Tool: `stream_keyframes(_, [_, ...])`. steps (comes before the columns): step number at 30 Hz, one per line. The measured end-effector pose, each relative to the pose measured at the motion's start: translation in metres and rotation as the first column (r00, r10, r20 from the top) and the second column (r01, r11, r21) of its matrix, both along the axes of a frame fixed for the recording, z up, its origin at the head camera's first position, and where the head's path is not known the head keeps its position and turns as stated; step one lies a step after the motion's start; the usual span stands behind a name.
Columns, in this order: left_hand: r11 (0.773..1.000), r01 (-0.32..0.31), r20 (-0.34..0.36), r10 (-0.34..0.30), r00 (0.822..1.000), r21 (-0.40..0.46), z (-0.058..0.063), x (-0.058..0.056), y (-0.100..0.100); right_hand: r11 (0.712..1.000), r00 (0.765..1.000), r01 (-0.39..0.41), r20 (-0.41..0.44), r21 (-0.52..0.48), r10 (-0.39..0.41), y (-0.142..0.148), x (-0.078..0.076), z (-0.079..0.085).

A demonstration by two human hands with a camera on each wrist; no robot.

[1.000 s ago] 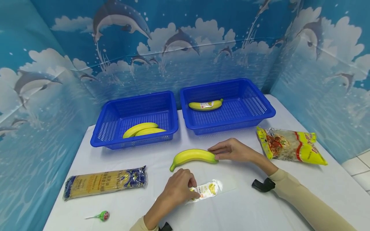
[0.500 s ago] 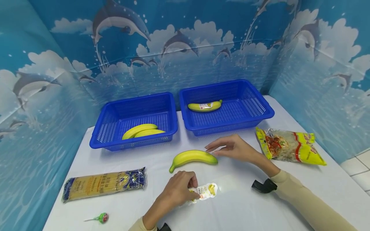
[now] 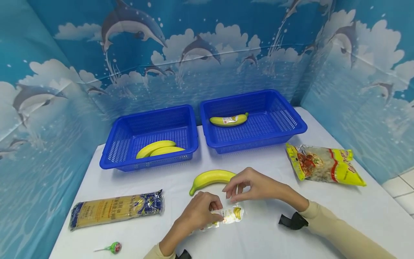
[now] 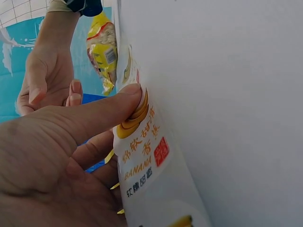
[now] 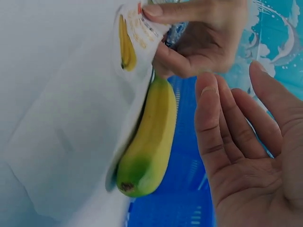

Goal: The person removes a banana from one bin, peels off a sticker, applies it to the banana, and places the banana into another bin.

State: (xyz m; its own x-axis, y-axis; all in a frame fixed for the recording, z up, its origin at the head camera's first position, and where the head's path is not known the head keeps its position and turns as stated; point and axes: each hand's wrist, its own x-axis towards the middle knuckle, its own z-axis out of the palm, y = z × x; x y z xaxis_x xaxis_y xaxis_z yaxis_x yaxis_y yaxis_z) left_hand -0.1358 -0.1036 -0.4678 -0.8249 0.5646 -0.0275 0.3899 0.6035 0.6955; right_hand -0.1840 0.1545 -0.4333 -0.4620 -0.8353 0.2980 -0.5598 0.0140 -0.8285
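Observation:
My left hand [image 3: 201, 212] pinches a strip of banana stickers [image 3: 233, 214] lying on the white table, and its thumb [image 4: 111, 106] presses on the strip's face in the left wrist view. My right hand [image 3: 253, 185] hovers just above the strip's right end with its fingers loosely bent. Nothing shows between those fingers in the right wrist view, where the right hand [image 5: 251, 142] appears large. Behind both hands lies a yellow banana [image 3: 211, 177] with green ends; the right hand covers its right end in the head view.
Two blue baskets stand at the back. In the left basket [image 3: 111, 153] lie two bananas [image 3: 156, 148]; the right basket [image 3: 284, 122] holds one labelled banana [image 3: 229, 120]. A noodle pack [image 3: 116, 209] and a lollipop [image 3: 114, 247] lie left, a yellow food bag [image 3: 325, 163] right.
My right hand has left the banana's right end and moved down and left to the sticker strip. The left hand keeps its pinch on the strip. The banana stays in place.

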Motion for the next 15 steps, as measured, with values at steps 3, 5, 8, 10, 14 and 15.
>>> stream_keyframes(3, [1.000,0.009,-0.032,-0.009,0.999,0.017,-0.021,-0.006,-0.005,1.000,0.999,-0.024,-0.034,0.020,0.025,-0.005,0.001,-0.002])
stream_keyframes(5, [0.999,0.022,-0.047,-0.020,0.999,0.036,-0.032,-0.010,-0.006,0.999,0.998,-0.030,-0.054,0.033,0.032,-0.006,0.003,-0.004])
stream_keyframes(8, [0.998,0.028,-0.037,-0.026,0.999,0.063,-0.034,-0.011,-0.007,0.999,0.996,-0.031,-0.081,0.041,0.034,-0.008,0.005,-0.006])
stream_keyframes(10, [0.997,0.029,-0.023,-0.028,0.999,0.075,-0.032,-0.011,-0.007,0.999,0.995,-0.025,-0.098,0.040,0.028,-0.009,0.006,-0.007])
stream_keyframes(14, [0.996,0.018,-0.002,-0.018,1.000,0.091,-0.030,-0.010,-0.007,0.998,0.991,0.001,-0.136,0.058,0.007,-0.011,0.007,-0.012])
stream_keyframes(15, [0.995,0.017,-0.002,-0.017,1.000,0.094,-0.030,-0.009,-0.008,0.997,0.990,0.007,-0.143,0.071,0.003,-0.012,0.008,-0.013])
